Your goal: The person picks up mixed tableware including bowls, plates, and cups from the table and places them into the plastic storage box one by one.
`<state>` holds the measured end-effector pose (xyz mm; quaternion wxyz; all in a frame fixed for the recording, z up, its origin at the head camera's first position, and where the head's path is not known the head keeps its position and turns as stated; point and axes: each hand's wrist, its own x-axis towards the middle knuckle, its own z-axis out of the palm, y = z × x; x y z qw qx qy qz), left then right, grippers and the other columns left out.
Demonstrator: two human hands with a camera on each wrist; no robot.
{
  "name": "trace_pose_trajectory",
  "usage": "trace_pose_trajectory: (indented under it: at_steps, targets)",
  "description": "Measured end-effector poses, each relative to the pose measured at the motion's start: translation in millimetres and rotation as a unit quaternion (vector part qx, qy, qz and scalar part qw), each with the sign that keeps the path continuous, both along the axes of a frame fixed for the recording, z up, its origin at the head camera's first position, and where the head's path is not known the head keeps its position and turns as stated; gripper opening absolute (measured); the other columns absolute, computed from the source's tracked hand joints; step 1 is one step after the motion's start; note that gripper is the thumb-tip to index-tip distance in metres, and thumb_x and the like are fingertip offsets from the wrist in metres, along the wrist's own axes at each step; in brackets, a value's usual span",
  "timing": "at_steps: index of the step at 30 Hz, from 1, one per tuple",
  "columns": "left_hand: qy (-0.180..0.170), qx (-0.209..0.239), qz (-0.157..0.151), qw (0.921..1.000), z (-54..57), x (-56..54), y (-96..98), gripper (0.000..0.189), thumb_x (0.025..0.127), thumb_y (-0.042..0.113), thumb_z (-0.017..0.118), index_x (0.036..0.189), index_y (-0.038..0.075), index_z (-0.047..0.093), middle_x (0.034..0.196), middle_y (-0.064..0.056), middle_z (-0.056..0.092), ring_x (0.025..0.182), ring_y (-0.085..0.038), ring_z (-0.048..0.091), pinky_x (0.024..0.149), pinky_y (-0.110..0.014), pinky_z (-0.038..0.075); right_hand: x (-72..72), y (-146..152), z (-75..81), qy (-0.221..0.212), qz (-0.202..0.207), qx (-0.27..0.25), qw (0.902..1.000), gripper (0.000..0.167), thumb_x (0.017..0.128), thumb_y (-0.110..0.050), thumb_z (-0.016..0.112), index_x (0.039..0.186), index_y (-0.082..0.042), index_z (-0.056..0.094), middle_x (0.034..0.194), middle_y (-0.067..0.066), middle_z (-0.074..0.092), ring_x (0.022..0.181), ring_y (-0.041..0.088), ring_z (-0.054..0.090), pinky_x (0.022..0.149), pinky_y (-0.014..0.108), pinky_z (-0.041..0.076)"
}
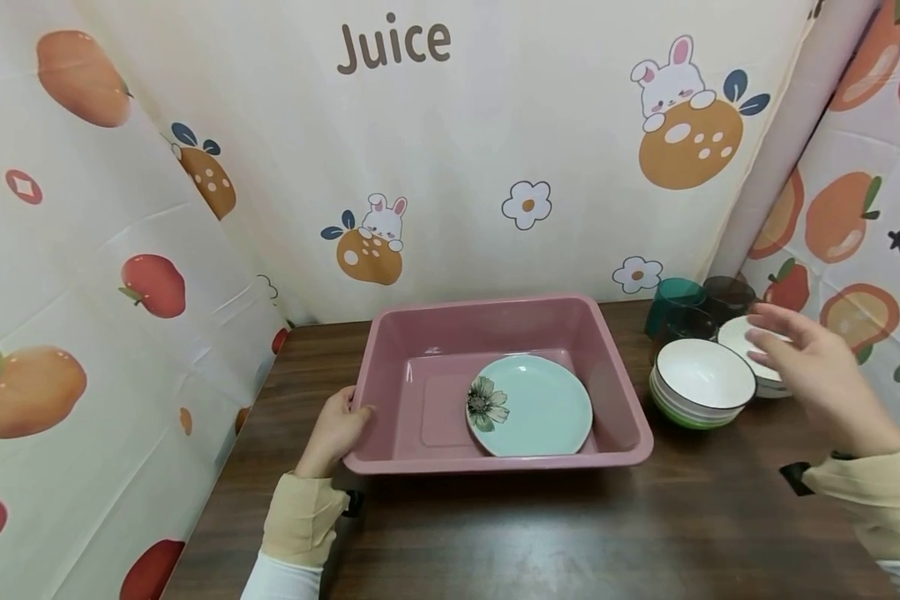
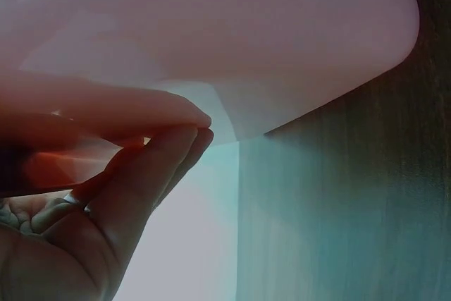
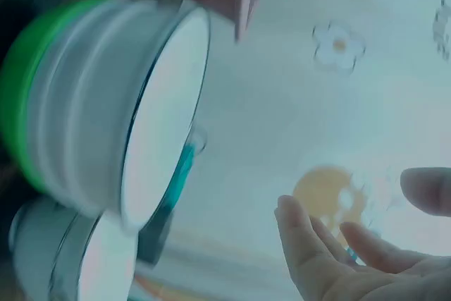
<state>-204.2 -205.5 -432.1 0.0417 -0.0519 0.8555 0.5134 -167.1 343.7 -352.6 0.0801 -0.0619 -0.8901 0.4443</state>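
A pink plastic basin [image 1: 450, 465] stands on the dark wooden table, and a pale blue plate [image 1: 540, 408] with a flower print lies inside it, toward the right. My left hand [image 1: 342, 425] grips the basin's left rim, thumb over the edge; the left wrist view shows its fingers pinching the rim. Over the bowls at the right, my right hand [image 1: 817, 362] hovers with fingers spread and nothing held. Below it and to its left is a stack of white bowls [image 1: 707, 375] with a green one lowest. Another white bowl stack [image 1: 746, 337] sits behind, partly covered by the hand.
Behind the bowls stand a teal cup [image 1: 673, 302] and dark cups [image 1: 729, 296], close to the back wall. Fruit-printed cloth [image 1: 457, 150] hangs around the table on the back and both sides. Bare wooden tabletop [image 1: 540, 542] stretches in front of the basin.
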Motion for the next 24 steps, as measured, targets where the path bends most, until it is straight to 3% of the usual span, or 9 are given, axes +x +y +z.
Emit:
trace_pose_trajectory:
  at_steps: [2, 5, 10, 12, 15, 18, 19, 22, 24]
  targets:
    - [0.0, -0.003, 0.003, 1.0, -0.3, 0.5, -0.4, 0.035, 0.092, 0.005, 0.053, 0.124, -0.009, 0.055, 0.104, -0.026, 0.066, 0.078, -0.02, 0.064, 0.065, -0.029, 0.053, -0.7, 12, -3.5, 0.007, -0.031, -0.013, 0.9994, 0.066, 0.103, -0.033, 0.043, 0.154, 0.002, 0.019, 0.151, 0.029, 0.032, 0.091, -0.025, 0.044, 0.067, 0.001, 0.044]
    - [0.002, -0.01, 0.003, 0.9999, -0.7, 0.4, -0.7, 0.036, 0.092, 0.006, 0.053, 0.125, -0.008, 0.055, 0.106, -0.025, 0.066, 0.08, -0.02, 0.064, 0.067, -0.028, 0.053, -1.6, 30, -7.9, 0.02, -0.071, -0.011, 0.9972, 0.066, 0.103, -0.029, 0.042, 0.154, 0.003, 0.017, 0.147, 0.024, 0.04, 0.092, -0.02, 0.044, 0.067, 0.001, 0.044]
    - [0.007, -0.017, 0.003, 0.9998, -0.2, 0.3, -0.7, 0.036, 0.092, 0.006, 0.054, 0.125, -0.009, 0.055, 0.107, -0.025, 0.065, 0.08, -0.02, 0.064, 0.067, -0.029, 0.053, -2.4, 54, -13.2, 0.023, -0.116, 0.032, 0.9925, 0.067, 0.101, -0.024, 0.039, 0.151, 0.012, 0.013, 0.134, 0.038, 0.043, 0.069, -0.026, 0.036, 0.054, 0.004, 0.041]
    - [0.008, -0.016, 0.005, 0.9998, 0.3, 0.6, -0.3, 0.035, 0.092, 0.006, 0.054, 0.124, -0.009, 0.056, 0.106, -0.025, 0.065, 0.079, -0.02, 0.064, 0.066, -0.029, 0.053, -1.5, 61, -16.1, 0.012, -0.125, 0.056, 0.9905, 0.069, 0.1, -0.024, 0.04, 0.149, 0.015, 0.013, 0.136, 0.046, 0.037, 0.066, -0.021, 0.04, 0.05, 0.006, 0.037]
    - [0.009, -0.01, 0.003, 0.9999, 1.1, 1.8, 0.1, 0.036, 0.091, 0.005, 0.054, 0.124, -0.009, 0.055, 0.106, -0.025, 0.065, 0.079, -0.019, 0.063, 0.066, -0.028, 0.052, -1.5, 72, -22.1, -0.009, -0.138, 0.078, 0.9874, 0.071, 0.098, -0.026, 0.042, 0.147, 0.018, 0.015, 0.134, 0.048, 0.038, 0.071, -0.015, 0.037, 0.05, 0.007, 0.033]
    - [0.007, -0.003, 0.002, 1.0, 1.4, 2.1, 0.6, 0.036, 0.091, 0.004, 0.054, 0.125, -0.009, 0.055, 0.107, -0.025, 0.065, 0.08, -0.019, 0.063, 0.066, -0.028, 0.052, -4.3, 79, -28.7, -0.032, -0.151, 0.093, 0.9836, 0.071, 0.098, -0.028, 0.042, 0.147, 0.018, 0.016, 0.134, 0.048, 0.038, 0.086, 0.022, 0.054, 0.053, 0.012, 0.029]
    - [0.008, -0.001, 0.002, 1.0, 1.7, 2.1, 0.8, 0.037, 0.09, 0.004, 0.054, 0.125, -0.009, 0.055, 0.107, -0.026, 0.064, 0.08, -0.02, 0.063, 0.066, -0.028, 0.052, -5.7, 81, -31.0, -0.037, -0.156, 0.096, 0.9824, 0.071, 0.098, -0.027, 0.042, 0.147, 0.018, 0.016, 0.134, 0.048, 0.038, 0.087, 0.023, 0.055, 0.054, 0.013, 0.029]
    - [0.009, -0.001, 0.004, 0.9999, 1.3, 1.4, 1.0, 0.038, 0.09, 0.003, 0.054, 0.126, -0.009, 0.054, 0.107, -0.026, 0.065, 0.08, -0.02, 0.063, 0.066, -0.029, 0.053, -8.4, 85, -36.0, -0.066, -0.165, 0.11, 0.9779, 0.071, 0.099, -0.027, 0.04, 0.146, 0.019, 0.014, 0.135, 0.048, 0.036, 0.109, 0.057, 0.043, 0.061, 0.027, 0.039]
    - [0.011, 0.0, 0.004, 0.9999, 0.8, 1.1, 0.8, 0.039, 0.09, 0.003, 0.054, 0.126, -0.01, 0.054, 0.106, -0.026, 0.065, 0.079, -0.02, 0.063, 0.066, -0.028, 0.053, -9.4, 88, -39.7, -0.078, -0.164, 0.128, 0.975, 0.067, 0.099, -0.026, 0.039, 0.144, 0.02, 0.021, 0.132, 0.047, 0.039, 0.11, 0.058, 0.044, 0.066, 0.038, 0.042]
